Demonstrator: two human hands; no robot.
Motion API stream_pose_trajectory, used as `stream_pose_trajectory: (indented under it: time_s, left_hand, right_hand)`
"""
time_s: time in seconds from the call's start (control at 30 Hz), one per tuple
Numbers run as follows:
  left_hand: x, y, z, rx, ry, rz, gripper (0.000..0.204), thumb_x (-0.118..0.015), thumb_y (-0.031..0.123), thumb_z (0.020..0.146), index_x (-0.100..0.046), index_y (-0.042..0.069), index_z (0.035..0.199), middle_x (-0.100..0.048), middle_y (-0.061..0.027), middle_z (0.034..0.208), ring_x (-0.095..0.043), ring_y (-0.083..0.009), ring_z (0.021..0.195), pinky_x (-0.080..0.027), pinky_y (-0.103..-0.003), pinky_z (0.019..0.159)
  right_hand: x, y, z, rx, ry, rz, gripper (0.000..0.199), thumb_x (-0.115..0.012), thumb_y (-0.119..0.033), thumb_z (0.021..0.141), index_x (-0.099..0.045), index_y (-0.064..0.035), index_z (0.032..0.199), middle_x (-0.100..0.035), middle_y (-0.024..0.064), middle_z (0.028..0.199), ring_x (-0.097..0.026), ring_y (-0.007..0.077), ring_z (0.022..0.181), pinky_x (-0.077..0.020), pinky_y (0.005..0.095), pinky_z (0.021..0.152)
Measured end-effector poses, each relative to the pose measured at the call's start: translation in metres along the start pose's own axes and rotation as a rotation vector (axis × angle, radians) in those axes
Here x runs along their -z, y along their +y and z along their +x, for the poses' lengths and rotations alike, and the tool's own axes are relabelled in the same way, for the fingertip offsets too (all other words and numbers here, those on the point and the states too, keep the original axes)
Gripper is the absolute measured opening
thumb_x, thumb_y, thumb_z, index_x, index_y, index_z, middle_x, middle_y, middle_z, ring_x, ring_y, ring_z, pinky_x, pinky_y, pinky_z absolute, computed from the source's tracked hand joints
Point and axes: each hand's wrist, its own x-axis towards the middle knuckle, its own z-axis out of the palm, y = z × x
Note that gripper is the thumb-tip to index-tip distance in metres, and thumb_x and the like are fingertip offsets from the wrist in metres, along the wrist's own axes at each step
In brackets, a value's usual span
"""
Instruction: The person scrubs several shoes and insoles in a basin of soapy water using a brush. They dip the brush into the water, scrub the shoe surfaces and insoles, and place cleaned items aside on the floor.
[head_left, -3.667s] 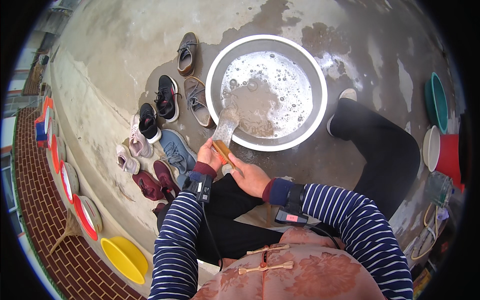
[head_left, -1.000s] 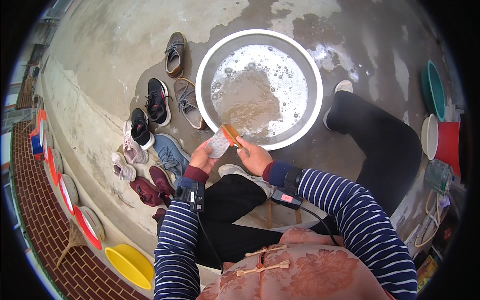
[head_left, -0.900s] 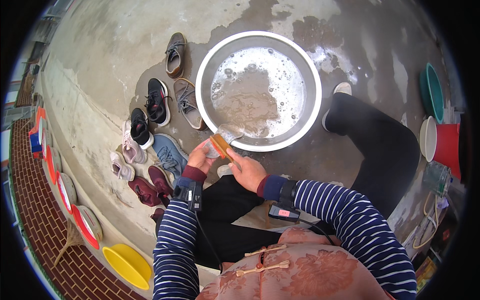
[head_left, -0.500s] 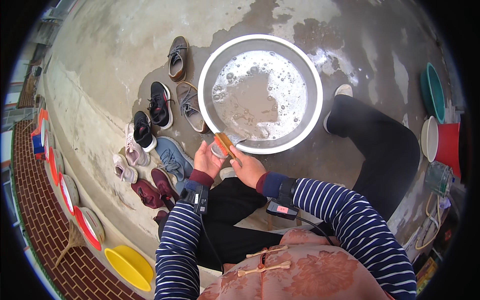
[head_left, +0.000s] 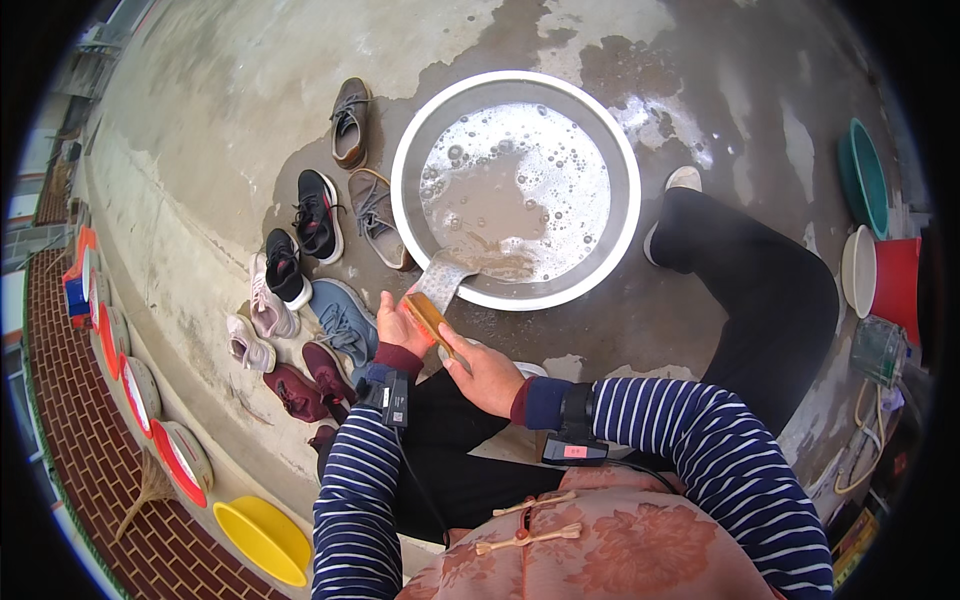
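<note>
My right hand (head_left: 487,375) grips a scrubbing brush (head_left: 430,318) with a wooden back and red bristles. Its bristles face down toward my left hand (head_left: 398,328), touching or nearly touching what lies there. A flat, wet grey insole (head_left: 442,282) is held in my left hand, its near end partly hidden by the brush. The insole's far end reaches over the near-left rim of a large metal basin (head_left: 402,190). Foamy, murky water (head_left: 500,205) fills the basin's bottom. Just left of the basin lies a grey-brown lace-up shoe (head_left: 376,215).
More shoes stand to the left: another brown one (head_left: 350,125), black sneakers (head_left: 318,215), a blue one (head_left: 343,325), pink ones (head_left: 270,300) and maroon ones (head_left: 295,392). A yellow basin (head_left: 262,540) sits lower left. At the right are a green basin (head_left: 863,180) and a red bucket (head_left: 898,285).
The brush has moved down and left, over my left palm. More of the grey insole now shows between my left hand and the basin rim. My right hand has moved slightly down.
</note>
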Motion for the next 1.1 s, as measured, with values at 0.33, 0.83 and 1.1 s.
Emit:
stream_pose_trajectory:
  time_s: [0.33,0.83,1.1]
  left_hand:
    - [0.007,0.008,0.002,0.065,0.007,0.354,0.042,-0.041,-0.005,0.091,-0.043,-0.002,0.133,-0.053,-0.0168,0.130,-0.052,-0.0286,0.120,-0.041,-0.041,0.104]
    - [0.008,0.029,-0.001,0.142,0.068,0.416,0.044,-0.035,-0.007,0.092,-0.038,-0.007,0.136,-0.047,-0.0213,0.135,-0.049,-0.0335,0.124,-0.040,-0.043,0.107]
    - [-0.011,0.034,-0.013,0.151,-0.043,0.478,0.045,-0.033,-0.008,0.092,-0.034,-0.008,0.137,-0.043,-0.0228,0.138,-0.047,-0.0334,0.126,-0.041,-0.045,0.107]
  right_hand:
    - [0.015,0.047,0.037,-0.319,0.066,-0.026,0.053,-0.051,-0.026,0.094,-0.038,-0.0112,0.143,-0.058,0.0277,0.117,-0.057,0.0405,0.107,-0.0448,0.0411,0.092]
    - [0.042,0.069,0.049,-0.294,-0.031,-0.172,0.050,-0.049,-0.028,0.092,-0.046,-0.0059,0.137,-0.062,0.0259,0.112,-0.060,0.0380,0.105,-0.0453,0.0391,0.092]
    - [0.071,0.098,0.097,-0.526,-0.243,-0.253,0.046,-0.050,-0.030,0.091,-0.051,-0.0128,0.134,-0.064,0.0152,0.090,-0.061,0.0232,0.056,-0.0520,0.0348,0.051]
